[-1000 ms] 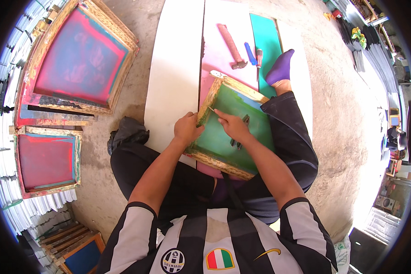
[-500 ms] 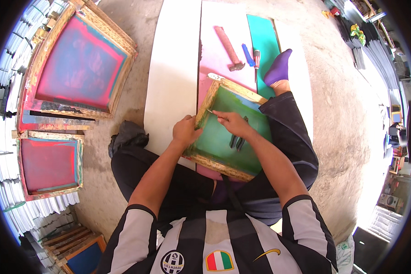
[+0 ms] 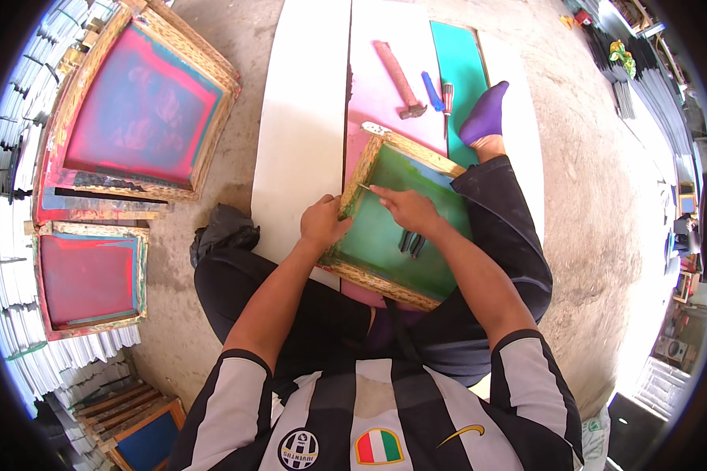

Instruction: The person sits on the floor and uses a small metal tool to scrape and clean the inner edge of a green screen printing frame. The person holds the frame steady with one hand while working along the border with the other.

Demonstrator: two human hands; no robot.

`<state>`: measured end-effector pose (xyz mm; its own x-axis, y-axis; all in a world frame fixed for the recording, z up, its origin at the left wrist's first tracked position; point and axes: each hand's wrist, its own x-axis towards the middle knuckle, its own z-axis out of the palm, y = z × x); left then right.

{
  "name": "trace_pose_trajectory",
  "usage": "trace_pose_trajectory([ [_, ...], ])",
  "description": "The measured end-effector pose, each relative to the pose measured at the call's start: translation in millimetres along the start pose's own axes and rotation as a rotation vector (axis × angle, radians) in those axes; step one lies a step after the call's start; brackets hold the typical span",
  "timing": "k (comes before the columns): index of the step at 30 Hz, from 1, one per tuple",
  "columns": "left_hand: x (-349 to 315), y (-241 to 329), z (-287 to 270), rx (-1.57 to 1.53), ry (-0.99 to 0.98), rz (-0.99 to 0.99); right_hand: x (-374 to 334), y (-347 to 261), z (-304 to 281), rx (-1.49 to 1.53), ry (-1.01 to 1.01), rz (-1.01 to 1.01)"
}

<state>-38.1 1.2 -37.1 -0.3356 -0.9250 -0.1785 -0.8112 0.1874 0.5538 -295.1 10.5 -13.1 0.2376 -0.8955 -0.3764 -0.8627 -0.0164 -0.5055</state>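
Observation:
A wooden screen-printing frame (image 3: 385, 284) with green mesh lies tilted across my lap and the board. My left hand (image 3: 324, 224) is closed round its left rail. My right hand (image 3: 410, 210) is over the mesh, fingers closed on a thin, pale metal piece (image 3: 364, 187) whose tip meets the inner edge of the left rail; its kind is too small to tell. Black-handled pliers (image 3: 411, 243) lie on the mesh, partly hidden under my right hand. Beyond the frame are a hammer (image 3: 399, 78), a blue-handled tool (image 3: 431, 91) and a screwdriver (image 3: 448, 106).
White, pink and teal boards (image 3: 302, 102) lie under the frame. My purple-socked foot (image 3: 483, 114) rests beside the frame's far right corner. Larger pink-and-blue screens (image 3: 141, 110) lean at the left, above a smaller red one (image 3: 86, 279). A black bag (image 3: 224, 230) sits by my left knee.
My right hand has shifted slightly right and down, covering more of the pliers. My left hand keeps its hold on the rail. The whole view has moved a little.

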Motion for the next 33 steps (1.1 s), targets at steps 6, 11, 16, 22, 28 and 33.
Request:
trace_pose_trajectory([
  [6, 0, 2, 0, 0.011, 0.014, 0.022, 3, 8, -5, -0.007, -0.015, -0.053],
  [11, 5, 4, 0, 0.008, -0.006, 0.034, 33, 49, 17, 0.395, 0.035, -0.304],
  [16, -3, -5, 2, -0.023, 0.046, 0.026, 3, -3, -14, 0.104, -0.051, -0.061],
  [22, 4, 2, 4, 0.001, 0.009, 0.050, 25, 45, 18, 0.470, -0.038, -0.164],
  [28, 0, -3, 0, -0.020, 0.007, 0.007, 14, 5, -28, 0.735, -0.356, 0.199],
  [33, 2, -1, 2, -0.014, -0.011, -0.008, 0, 6, 3, -0.002, 0.076, -0.067],
])
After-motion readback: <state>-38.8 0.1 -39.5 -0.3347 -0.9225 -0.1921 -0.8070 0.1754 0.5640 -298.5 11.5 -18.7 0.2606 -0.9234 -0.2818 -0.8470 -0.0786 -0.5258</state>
